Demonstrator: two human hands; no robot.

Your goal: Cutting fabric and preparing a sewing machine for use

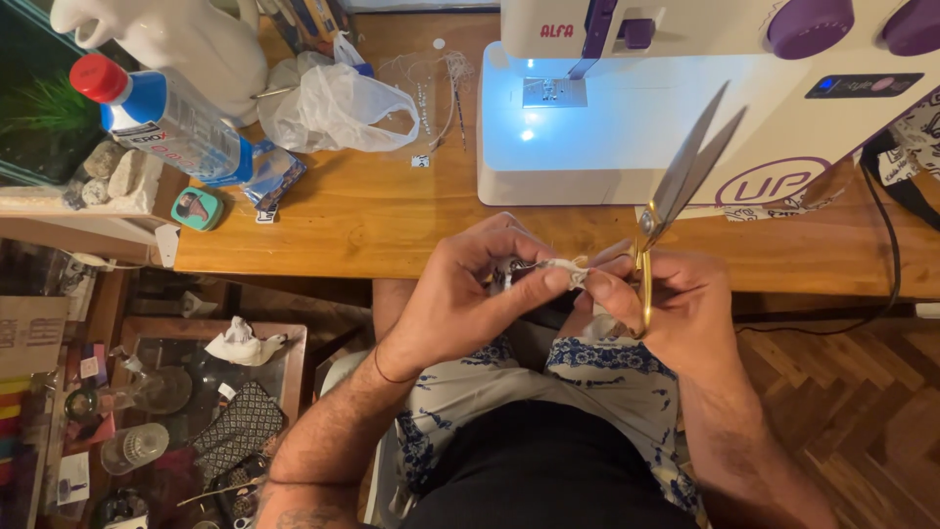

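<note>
My left hand (468, 299) pinches a small white piece of fabric (568, 271) between thumb and forefinger, just in front of the wooden table's edge. My right hand (676, 309) pinches the other end of the same piece and also holds gold-handled scissors (685, 171), whose silver blades point up and right, slightly apart, over the sewing machine's base. More white fabric with a blue floral print (607, 377) lies across my lap below both hands.
A white sewing machine (627, 127) with purple knobs and a lit needle area stands on the wooden table (372, 225). To the left are a plastic bag (338, 108), a water bottle (171, 122) and a white jug (186, 39). A cluttered glass side table (166, 411) sits low left.
</note>
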